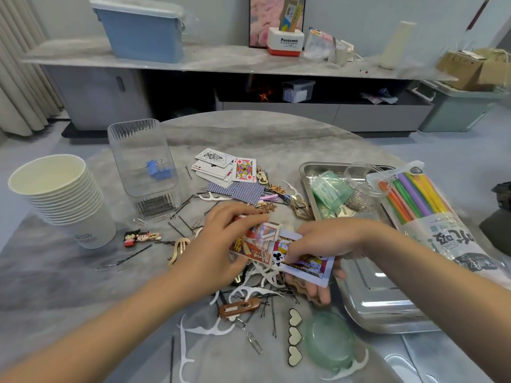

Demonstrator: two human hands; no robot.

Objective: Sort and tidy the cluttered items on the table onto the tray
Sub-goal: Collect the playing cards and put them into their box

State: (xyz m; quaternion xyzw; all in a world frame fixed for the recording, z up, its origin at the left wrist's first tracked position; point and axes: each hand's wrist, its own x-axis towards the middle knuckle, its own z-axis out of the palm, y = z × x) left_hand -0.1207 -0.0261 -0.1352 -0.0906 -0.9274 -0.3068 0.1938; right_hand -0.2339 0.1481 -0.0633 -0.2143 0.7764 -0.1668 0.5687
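Over the middle of the clutter, my left hand (218,244) pinches a red card box (253,246). My right hand (326,244) grips a few playing cards (307,265) right beside that box, face up, a clubs card on top. More playing cards (226,168) lie spread at the back of the table. The steel tray (370,297) sits at the right, its far end holding a green box (330,190) and wire rings (359,183). Hairpins, floss picks (204,330), paper clips and a brown clip (239,306) litter the table below my hands.
A stack of paper cups (59,196) stands at the left. Behind it, a clear plastic container (143,167) holds a blue binder clip and hairpins. A bag of coloured straws (420,205) lies over the tray's right rim. A green lid (330,341) and heart clips (294,335) lie nearby.
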